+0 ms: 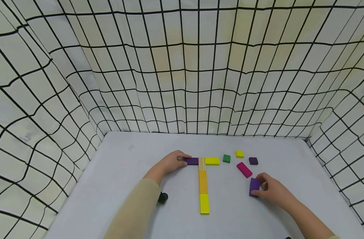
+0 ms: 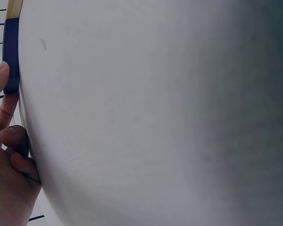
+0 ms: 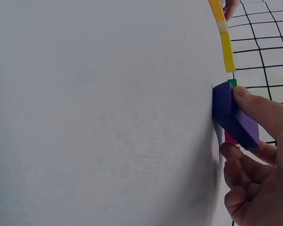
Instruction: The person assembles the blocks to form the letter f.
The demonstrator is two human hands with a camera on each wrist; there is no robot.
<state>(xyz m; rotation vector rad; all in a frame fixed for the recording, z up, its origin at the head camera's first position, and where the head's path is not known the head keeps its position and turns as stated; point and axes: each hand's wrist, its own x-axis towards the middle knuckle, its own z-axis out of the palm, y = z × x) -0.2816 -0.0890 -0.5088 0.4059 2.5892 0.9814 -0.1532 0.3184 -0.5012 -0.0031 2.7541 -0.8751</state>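
Five pieces lay joined in a T, by my judgement one part done, its junction a striped block (image 1: 202,164). Left of that, the left hand (image 1: 170,162) pinched a dark bar (image 1: 191,161) touching it; a yellow bar (image 1: 212,161) touched its right side, with an orange bar (image 1: 203,182) and a lemon bar (image 1: 204,204) running nearward. Unjoined, to its right: a pink bar (image 1: 244,170), three small blocks (green (image 1: 226,158), yellow (image 1: 240,154), dark (image 1: 253,161)) and — held between thumb and fingers of the right hand (image 1: 272,191) — a violet bar (image 1: 254,187). Everything lay on a white table (image 1: 125,162) — black netting (image 1: 182,43) rising beyond the striped block.
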